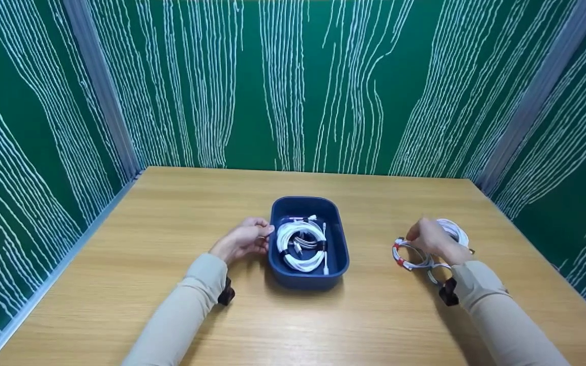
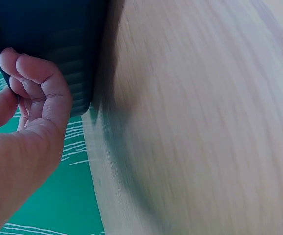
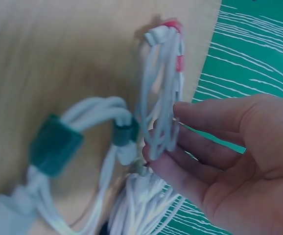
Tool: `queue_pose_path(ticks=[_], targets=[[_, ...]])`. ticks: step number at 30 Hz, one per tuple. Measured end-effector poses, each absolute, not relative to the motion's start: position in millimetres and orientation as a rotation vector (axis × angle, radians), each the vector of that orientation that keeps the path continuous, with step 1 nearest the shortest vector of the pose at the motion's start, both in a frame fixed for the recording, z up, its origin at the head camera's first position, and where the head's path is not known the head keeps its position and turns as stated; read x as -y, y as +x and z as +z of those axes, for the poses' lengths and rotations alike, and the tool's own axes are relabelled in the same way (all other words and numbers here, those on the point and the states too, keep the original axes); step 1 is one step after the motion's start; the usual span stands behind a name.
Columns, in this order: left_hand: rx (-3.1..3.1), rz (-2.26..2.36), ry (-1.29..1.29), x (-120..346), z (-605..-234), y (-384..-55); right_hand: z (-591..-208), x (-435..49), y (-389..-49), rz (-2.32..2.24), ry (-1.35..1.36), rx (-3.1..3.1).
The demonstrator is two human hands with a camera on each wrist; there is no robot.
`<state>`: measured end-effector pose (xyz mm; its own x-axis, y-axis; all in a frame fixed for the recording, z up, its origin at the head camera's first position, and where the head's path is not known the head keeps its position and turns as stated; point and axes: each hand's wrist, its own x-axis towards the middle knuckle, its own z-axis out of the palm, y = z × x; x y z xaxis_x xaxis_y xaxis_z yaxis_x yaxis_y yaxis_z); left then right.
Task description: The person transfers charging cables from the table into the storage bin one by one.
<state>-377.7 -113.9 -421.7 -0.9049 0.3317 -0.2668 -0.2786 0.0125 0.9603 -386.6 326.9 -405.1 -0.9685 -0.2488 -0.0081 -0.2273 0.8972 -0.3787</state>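
Note:
A dark blue bin (image 1: 305, 282) stands on the table with a thick white coiled cable (image 1: 284, 245) and other cables inside. My left hand (image 1: 244, 238) pinches the bin's left rim, thumb outside and fingers curled under the lip in the left wrist view (image 2: 38, 93). Off to the right, my right hand (image 1: 431, 237) pinches a thin white coiled cable (image 3: 156, 83) bound with red ties. Close by lie a white cable with green ties (image 3: 56, 145) and a larger white coil (image 1: 457, 230), partly hidden behind the hand.
The wooden table (image 1: 196, 195) carries the bin near its middle and the loose cables at the right. Green panels (image 1: 247, 101) with white wavy lines rise behind and at both sides, joined by grey posts (image 1: 102, 86).

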Motion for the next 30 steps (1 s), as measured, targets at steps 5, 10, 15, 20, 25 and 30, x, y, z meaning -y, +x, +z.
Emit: queue_pose_path(ticks=[5, 10, 15, 20, 25, 30], targets=[[-1.879, 1.938, 0.056, 114, -423, -377, -409, -328, -384, -0.626, -0.345, -2.985], [-1.887, 1.933, 0.051, 113, -422, -379, -408, -331, -384, -0.643, -0.363, -2.999], [-1.892, 1.927, 0.060, 113, -421, -379, -405, -331, -383, -0.656, -0.391, -3.010], [-1.891, 1.922, 0.073, 114, -423, -378, -401, -330, -381, -0.703, -0.405, -2.991], [-1.891, 1.928, 0.068, 114, -424, -378, -399, -329, -383, -0.741, -0.398, -2.966], [-1.891, 1.935, 0.047, 114, -422, -379, -393, -327, -384, -0.758, -0.372, -2.950]])
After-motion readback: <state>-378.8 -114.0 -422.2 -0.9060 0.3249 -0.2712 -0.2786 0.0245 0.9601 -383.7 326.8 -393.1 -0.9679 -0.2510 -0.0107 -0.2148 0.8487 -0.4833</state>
